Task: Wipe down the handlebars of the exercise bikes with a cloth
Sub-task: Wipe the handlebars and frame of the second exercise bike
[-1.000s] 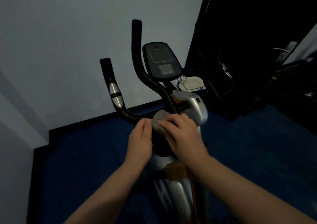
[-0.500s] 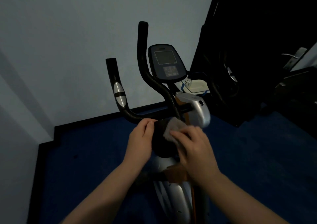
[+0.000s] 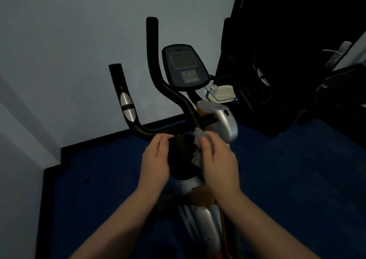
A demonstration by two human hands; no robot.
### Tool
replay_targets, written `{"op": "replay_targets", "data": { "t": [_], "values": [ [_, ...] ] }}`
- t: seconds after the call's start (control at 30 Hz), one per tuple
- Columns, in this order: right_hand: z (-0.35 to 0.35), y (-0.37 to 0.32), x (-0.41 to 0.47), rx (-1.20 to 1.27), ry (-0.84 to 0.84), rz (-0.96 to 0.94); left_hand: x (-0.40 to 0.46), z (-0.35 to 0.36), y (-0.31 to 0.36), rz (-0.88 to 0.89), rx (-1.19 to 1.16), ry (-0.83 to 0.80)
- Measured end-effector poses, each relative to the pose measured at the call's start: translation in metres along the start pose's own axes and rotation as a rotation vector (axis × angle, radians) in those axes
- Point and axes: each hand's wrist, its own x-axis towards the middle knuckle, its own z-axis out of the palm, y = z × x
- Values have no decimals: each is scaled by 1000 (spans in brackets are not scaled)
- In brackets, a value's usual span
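A silver exercise bike stands in front of me with black handlebars [image 3: 158, 84] that curve up on both sides of a dark console [image 3: 183, 66]. The left bar carries a silver sensor pad [image 3: 127, 107]. My right hand [image 3: 218, 159] presses a grey fluffy cloth [image 3: 198, 147] against the right side of a round black padded part [image 3: 181, 157] at the middle of the bars. My left hand [image 3: 156, 161] cups the left side of that black part, with its fingertips at the bar.
A pale wall rises on the left and behind the bike, above a dark blue floor [image 3: 287, 179]. Tall black equipment [image 3: 277, 60] stands close on the right. A small clear tray [image 3: 221, 93] sits behind the console.
The grey cloth under my right hand has slid from the top of the black part to its right side. My left hand stays on the left side.
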Motion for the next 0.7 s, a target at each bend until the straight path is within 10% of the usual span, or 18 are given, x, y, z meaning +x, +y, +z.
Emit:
{"op": "replay_targets", "data": {
  "t": [0.7],
  "values": [
    [-24, 30, 28, 325, 3, -83, -5, -6, 23, 305, 509, 222]
  ]
}}
